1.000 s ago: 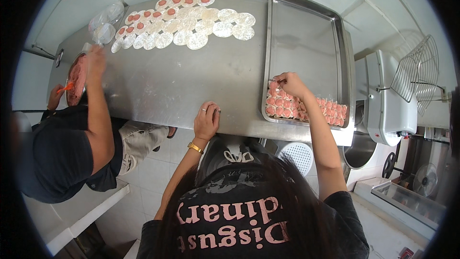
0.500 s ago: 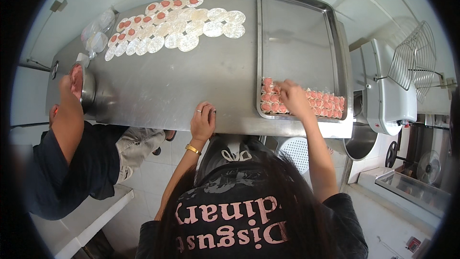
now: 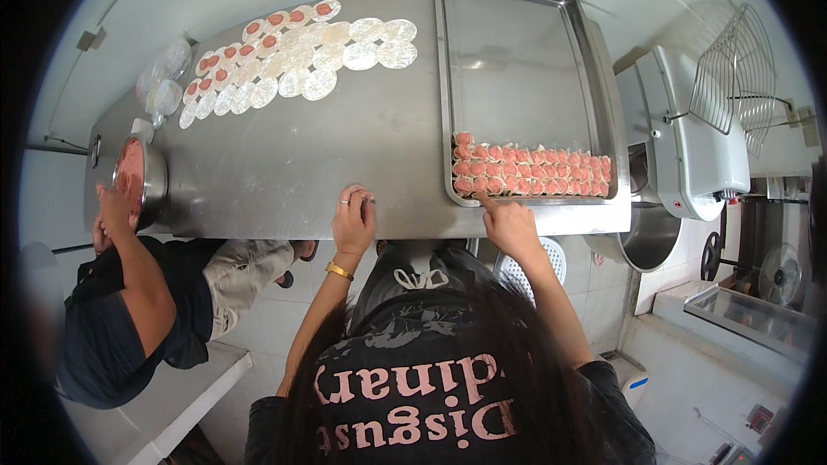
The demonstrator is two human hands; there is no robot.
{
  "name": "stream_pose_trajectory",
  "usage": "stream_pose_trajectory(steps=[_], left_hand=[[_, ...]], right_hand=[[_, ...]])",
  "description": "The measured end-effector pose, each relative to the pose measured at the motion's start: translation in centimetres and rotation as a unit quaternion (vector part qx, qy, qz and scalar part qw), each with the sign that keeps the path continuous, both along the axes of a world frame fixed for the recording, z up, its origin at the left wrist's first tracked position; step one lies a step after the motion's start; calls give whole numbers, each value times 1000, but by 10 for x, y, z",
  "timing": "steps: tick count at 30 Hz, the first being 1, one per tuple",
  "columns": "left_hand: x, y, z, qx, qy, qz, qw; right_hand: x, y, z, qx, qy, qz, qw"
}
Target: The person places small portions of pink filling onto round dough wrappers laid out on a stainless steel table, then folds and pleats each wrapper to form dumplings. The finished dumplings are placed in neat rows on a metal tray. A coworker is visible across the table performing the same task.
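Rows of small open-topped meat dumplings fill the near end of a large metal tray on the right. At the tray's near left rim is my right hand, its index finger stretched toward the front row and the other fingers bent; no held thing shows. My left hand rests on the table's near edge, left of the tray, fingers loosely curled with nothing visible in them. Round pale wrappers lie overlapping at the far left, several of them topped with pink meat filling.
A co-worker's hands are at a metal bowl of pink meat on the left. Plastic bags sit behind that bowl. Right of the steel table stand a white machine with a wire guard and a steel pot.
My right hand has come back from over the dumplings to the tray's near rim. The view has shifted slightly. The co-worker's hands have moved nearer the table's front edge.
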State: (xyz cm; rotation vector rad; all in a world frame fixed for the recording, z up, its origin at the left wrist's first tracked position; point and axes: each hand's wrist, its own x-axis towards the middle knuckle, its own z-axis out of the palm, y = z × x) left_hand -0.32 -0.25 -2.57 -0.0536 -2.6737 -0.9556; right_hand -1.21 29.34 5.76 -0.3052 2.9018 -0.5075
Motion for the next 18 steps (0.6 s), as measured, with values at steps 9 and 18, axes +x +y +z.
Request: stream_pose_trajectory(steps=[9, 18], left_hand=[[0, -1, -1, -8, 5, -11, 1000], [-1, 1, -2, -16, -4, -5, 1000]], right_hand=[[6, 25, -1, -7, -1, -75, 997], [8, 47, -7, -6, 16, -130, 991]])
